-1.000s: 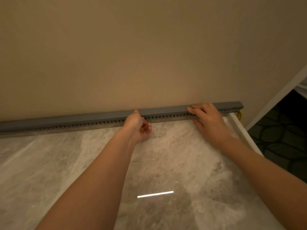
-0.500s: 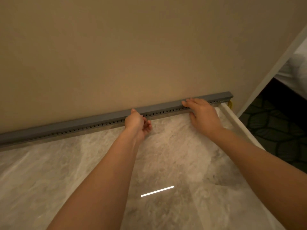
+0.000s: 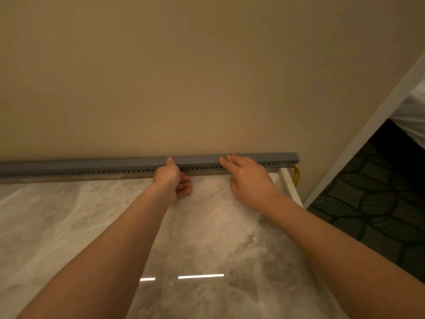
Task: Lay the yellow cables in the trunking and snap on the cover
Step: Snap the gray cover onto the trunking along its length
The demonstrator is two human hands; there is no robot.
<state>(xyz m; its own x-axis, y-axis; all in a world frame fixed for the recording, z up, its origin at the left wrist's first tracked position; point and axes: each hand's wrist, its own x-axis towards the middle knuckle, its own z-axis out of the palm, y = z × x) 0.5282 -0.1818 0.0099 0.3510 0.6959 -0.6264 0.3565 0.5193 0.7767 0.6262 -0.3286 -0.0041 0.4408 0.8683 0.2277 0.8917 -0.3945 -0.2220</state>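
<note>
Head view: both hands bear on the grey cover of the trunking at the wall foot

Trunking [image 3: 92, 172] runs along the base of the wall [image 3: 207, 77], on the marble floor [image 3: 207, 226], with the cover [image 3: 276, 156] lying along its top. Left hand [image 3: 169, 178] sets only its thumb tip on the cover, the other fingers curled to the palm and gripping nothing; judged a point press to seat the clip. Right hand [image 3: 249, 180] lies flat with straight fingers, fingertips [image 3: 226, 158] on the cover nearer the right end, judged to keep that length from springing up. Yellow cables [image 3: 296, 176] show only as a loop leaving the right end (the run inside is hidden, so its lay cannot be checked). Seating of the cover further left cannot be confirmed
</note>
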